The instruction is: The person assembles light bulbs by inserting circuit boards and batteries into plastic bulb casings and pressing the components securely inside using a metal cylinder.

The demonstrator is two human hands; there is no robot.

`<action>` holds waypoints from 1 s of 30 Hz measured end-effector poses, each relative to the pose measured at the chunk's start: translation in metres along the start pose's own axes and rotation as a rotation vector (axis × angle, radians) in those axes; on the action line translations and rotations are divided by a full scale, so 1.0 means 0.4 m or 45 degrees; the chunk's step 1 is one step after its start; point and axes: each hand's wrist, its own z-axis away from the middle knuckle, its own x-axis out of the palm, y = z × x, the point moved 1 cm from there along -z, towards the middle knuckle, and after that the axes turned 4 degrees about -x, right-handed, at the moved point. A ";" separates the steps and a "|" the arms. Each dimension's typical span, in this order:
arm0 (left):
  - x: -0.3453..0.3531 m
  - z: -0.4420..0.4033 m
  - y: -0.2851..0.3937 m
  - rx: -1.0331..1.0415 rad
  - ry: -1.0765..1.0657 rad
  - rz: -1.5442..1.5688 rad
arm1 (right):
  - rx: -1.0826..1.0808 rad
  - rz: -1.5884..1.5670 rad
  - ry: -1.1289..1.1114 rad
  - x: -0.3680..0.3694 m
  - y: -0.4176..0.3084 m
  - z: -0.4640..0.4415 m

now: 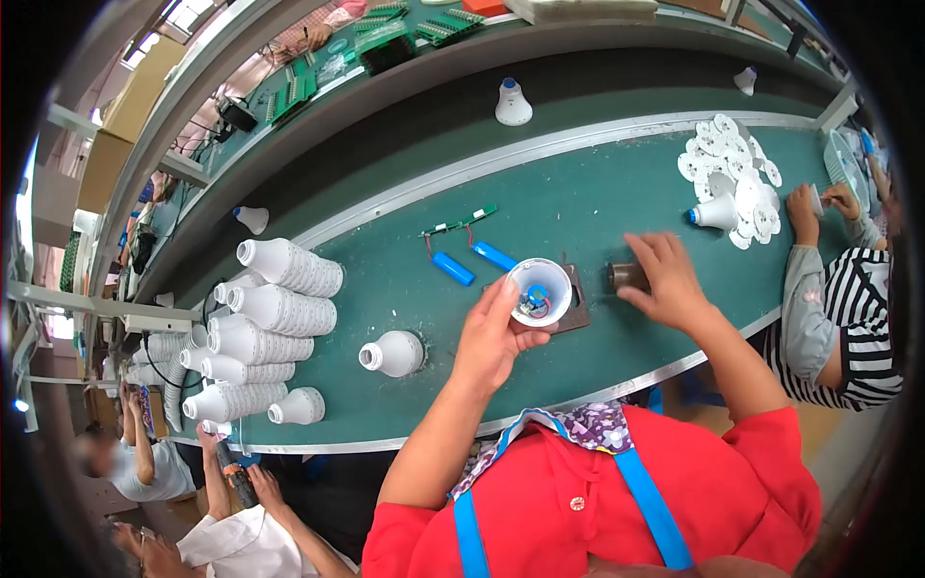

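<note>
My left hand (491, 337) is closed round a white bulb housing (523, 311), its wide mouth tilted up toward me. Inside the housing sit a blue part and a small circuit board with wires. My right hand (670, 284) has its fingers apart beside a dark brown cylinder (626, 277); whether it touches the cylinder is unclear. Partly hidden behind the held housing lies a dark metal plate (576, 301). Two blue battery cells (452, 269) wired to a green circuit strip (461, 223) rest on the bench farther back.
Stacked white housings (275, 318) fill the bench's left side, with a single housing (393, 354) nearer me. White discs (737, 178) lie piled at the right around another housing (715, 212). A co-worker's hands (805, 207) are beside them. At lower left another person holds a power screwdriver (236, 474).
</note>
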 end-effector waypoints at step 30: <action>-0.034 -0.020 -0.066 0.789 0.247 -1.132 | -0.576 -0.092 0.360 -0.185 -0.305 -0.125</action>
